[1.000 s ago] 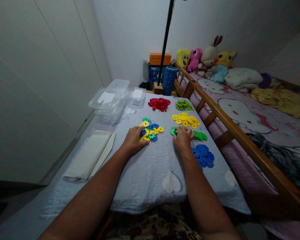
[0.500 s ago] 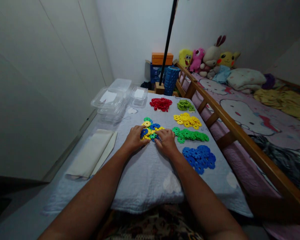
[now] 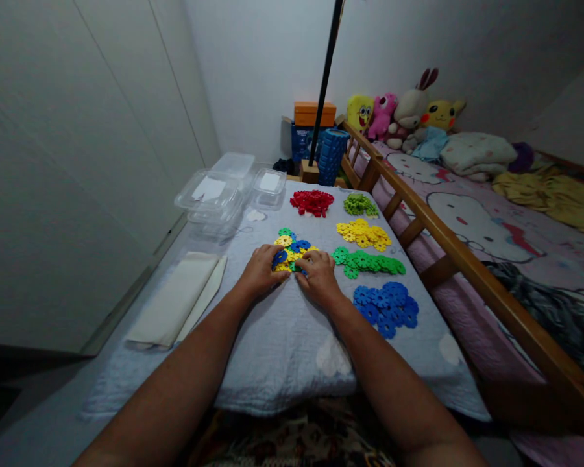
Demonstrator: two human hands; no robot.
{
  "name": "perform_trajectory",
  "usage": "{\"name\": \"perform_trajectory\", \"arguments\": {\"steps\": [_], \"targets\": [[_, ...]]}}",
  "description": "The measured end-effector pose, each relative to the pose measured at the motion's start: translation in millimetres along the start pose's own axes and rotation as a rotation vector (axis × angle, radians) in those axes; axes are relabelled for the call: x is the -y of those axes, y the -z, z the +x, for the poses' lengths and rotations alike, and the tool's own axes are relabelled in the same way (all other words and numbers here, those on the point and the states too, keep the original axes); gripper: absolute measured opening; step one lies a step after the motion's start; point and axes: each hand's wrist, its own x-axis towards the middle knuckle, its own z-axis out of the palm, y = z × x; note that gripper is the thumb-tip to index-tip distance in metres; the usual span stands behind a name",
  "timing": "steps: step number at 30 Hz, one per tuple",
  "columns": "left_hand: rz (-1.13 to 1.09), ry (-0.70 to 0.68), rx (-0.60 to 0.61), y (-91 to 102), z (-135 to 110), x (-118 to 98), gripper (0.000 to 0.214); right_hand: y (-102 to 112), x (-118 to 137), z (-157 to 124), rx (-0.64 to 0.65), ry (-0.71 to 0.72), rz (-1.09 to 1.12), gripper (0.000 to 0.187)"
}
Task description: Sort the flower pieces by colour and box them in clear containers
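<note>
A mixed pile of flower-shaped plastic discs (image 3: pixel 292 253) in yellow, blue and green lies on the cloth-covered table between my hands. My left hand (image 3: pixel 263 267) rests against the pile's left side, thumb apart from the outstretched fingers, holding nothing that shows. Bent over the right side of the pile, my right hand (image 3: pixel 317 275) has thumb and forefinger at a plastic disc by the near edge; the fingers partly cover it. Sorted to the right are yellow discs (image 3: pixel 364 234), green discs (image 3: pixel 370 262) and blue discs (image 3: pixel 387 308).
Red pieces (image 3: pixel 312 202) and light green pieces (image 3: pixel 360 205) lie at the far side. Clear plastic containers (image 3: pixel 214 194) stand at the back left, with a folded beige cloth (image 3: pixel 175 301) nearer. A wooden bed rail (image 3: pixel 448 253) runs along the right.
My right hand has shifted slightly left, its thumb and forefinger now covering more of the near discs. My left hand stays almost where it was.
</note>
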Motion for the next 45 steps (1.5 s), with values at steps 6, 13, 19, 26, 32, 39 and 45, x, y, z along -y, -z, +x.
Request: {"name": "perform_trajectory", "arguments": {"steps": [6, 13, 19, 26, 32, 39, 45], "targets": [[-0.008, 0.002, -0.002, 0.8, 0.1, -0.9, 0.060, 1.5, -2.4, -2.5, 0.013, -0.005, -0.009, 0.013], [-0.001, 0.009, 0.009, 2.2, -0.2, -3.3, 0.059, 9.2, -11.2, -6.4, -0.006, -0.022, 0.032, 0.011], [0.001, 0.015, 0.006, 0.1, -0.1, -1.3, 0.060, 16.8, -24.9, -5.3, -0.136, -0.083, 0.033, 0.020], [0.010, 0.018, 0.018, -1.1, 1.1, 1.2, 0.060, 38.6, -59.5, -9.0, -0.293, -0.353, -0.065, 0.023], [0.010, 0.021, 0.033, 0.9, 1.0, -0.5, 0.058, 45.7, -73.3, -11.7, -0.296, -0.493, -0.108, 0.022], [0.010, 0.018, 0.019, -0.5, 1.3, 0.7, 0.058, 44.0, -70.4, -9.2, -0.254, -0.574, -0.166, 0.022], [0.014, 0.030, 0.027, 0.7, 1.1, -1.7, 0.059, 46.0, -67.6, -9.5, -0.213, -0.590, -0.202, 0.025]]}}
